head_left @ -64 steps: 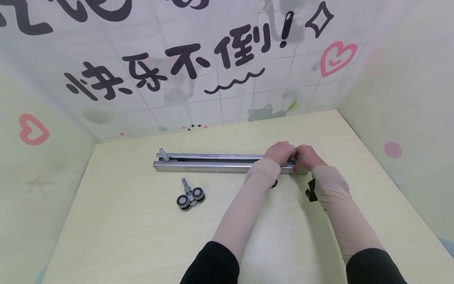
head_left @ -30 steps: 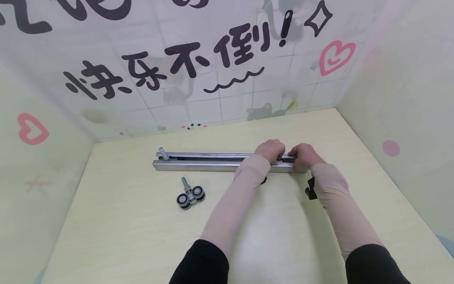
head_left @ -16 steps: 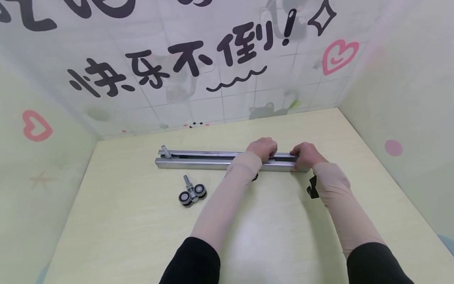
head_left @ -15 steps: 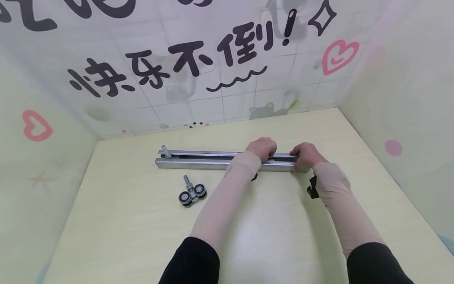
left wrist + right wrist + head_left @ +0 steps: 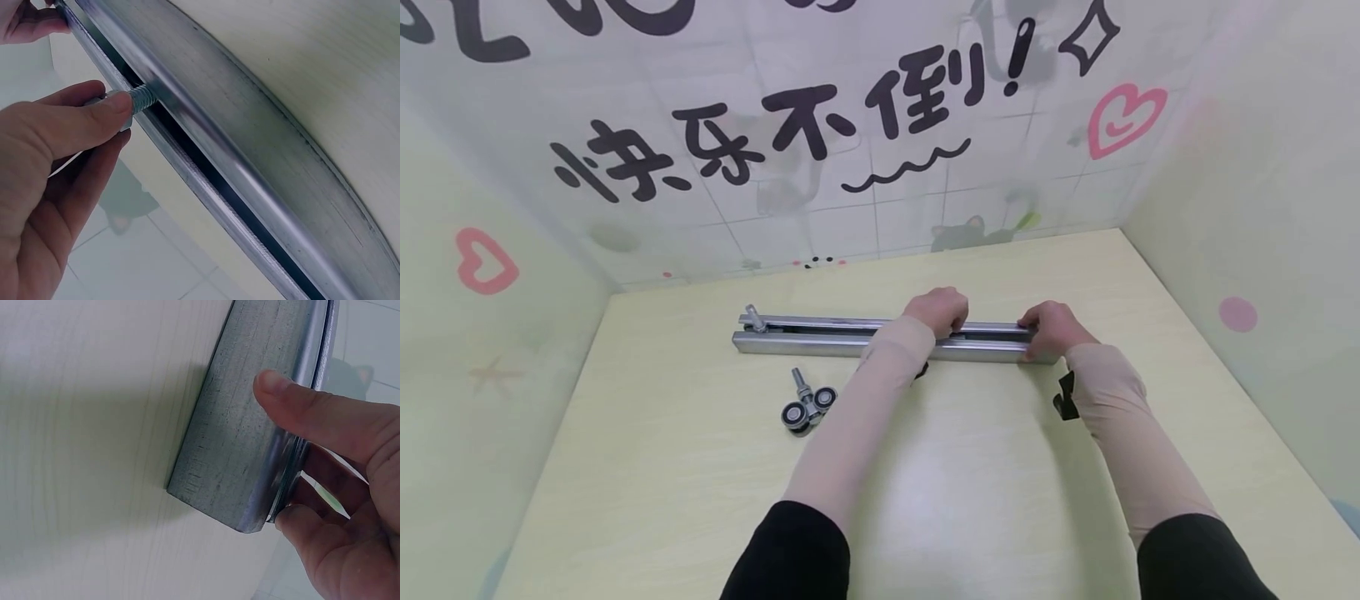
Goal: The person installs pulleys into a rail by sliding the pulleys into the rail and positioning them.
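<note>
A slotted metal track (image 5: 820,343) lies along the table, its slot facing up. My left hand (image 5: 938,312) pinches a threaded bolt (image 5: 144,98) that stands up out of the slot; whatever is below it inside the track is hidden. At the track's right end my right hand (image 5: 1054,329) grips the rail, thumb on the near side wall and fingers at the far side, as the right wrist view shows. Another bolt (image 5: 756,318) sticks up from the slot at the left end. In front of the track lies a loose roller trolley (image 5: 808,407) with wheels and a bolt.
The pale wooden table (image 5: 985,467) is bounded by a printed back wall (image 5: 820,200) and side panels on the left and right. My left forearm passes close beside the loose trolley.
My left hand has slid leftward along the slot from near the right end, with the bolt between its fingers. My right hand stays at the track's right end.
</note>
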Demonstrator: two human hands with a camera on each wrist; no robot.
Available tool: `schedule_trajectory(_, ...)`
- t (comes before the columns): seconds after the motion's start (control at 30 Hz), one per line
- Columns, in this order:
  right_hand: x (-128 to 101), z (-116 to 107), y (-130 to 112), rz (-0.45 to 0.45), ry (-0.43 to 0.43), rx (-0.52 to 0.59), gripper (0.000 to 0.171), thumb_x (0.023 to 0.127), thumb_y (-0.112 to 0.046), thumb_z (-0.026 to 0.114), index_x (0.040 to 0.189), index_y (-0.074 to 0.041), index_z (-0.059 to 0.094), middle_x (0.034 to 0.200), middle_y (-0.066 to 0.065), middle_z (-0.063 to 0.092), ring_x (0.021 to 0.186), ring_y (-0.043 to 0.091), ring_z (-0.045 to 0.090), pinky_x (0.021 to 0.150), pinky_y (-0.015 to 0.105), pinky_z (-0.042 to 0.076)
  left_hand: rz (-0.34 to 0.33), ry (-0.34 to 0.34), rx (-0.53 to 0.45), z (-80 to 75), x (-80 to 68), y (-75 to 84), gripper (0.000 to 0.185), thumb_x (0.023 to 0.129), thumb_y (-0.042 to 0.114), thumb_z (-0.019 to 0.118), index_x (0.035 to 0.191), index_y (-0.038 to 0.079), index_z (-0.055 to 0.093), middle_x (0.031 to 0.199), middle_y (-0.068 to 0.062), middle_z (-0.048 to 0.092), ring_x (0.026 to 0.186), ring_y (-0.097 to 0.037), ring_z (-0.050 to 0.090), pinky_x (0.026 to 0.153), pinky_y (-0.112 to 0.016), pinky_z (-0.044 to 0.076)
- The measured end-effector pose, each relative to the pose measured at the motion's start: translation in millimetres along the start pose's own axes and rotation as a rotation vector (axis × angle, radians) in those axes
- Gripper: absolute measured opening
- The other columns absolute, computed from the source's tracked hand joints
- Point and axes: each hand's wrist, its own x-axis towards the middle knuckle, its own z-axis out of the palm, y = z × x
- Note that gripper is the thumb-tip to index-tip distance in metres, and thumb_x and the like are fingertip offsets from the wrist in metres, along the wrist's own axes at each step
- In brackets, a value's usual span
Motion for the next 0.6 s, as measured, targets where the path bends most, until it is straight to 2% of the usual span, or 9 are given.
schedule_trajectory(0.33,1,2,1,-0.001,0.002,-0.002,0.056,0.056,-0.001,0.079,0.107,0.011,0.06,0.105,0.026,0.061,0.095,0.034,0.055,0.09,0.046,0.042,0.008,0.003,-0.018,-1.3,-8.2,-5.2,0.03,0.081,-0.01,0.047,0.077,0.009,0.07,0.069,0.003,0.054,0.061,-0.01,0.039,0.051,-0.018,0.034)
schedule_trajectory(0.6,0,1,1,0.0,0.002,-0.001,0.057,0.056,-0.001,0.079,0.108,0.01,0.059,0.107,0.027,0.06,0.097,0.035,0.054,0.091,0.046,0.041,-0.011,-0.008,-0.014,-2.0,-11.2,-10.0,0.023,0.083,-0.005,0.054,0.081,0.011,0.07,0.081,0.002,0.063,0.068,-0.01,0.048,0.056,-0.02,0.044)
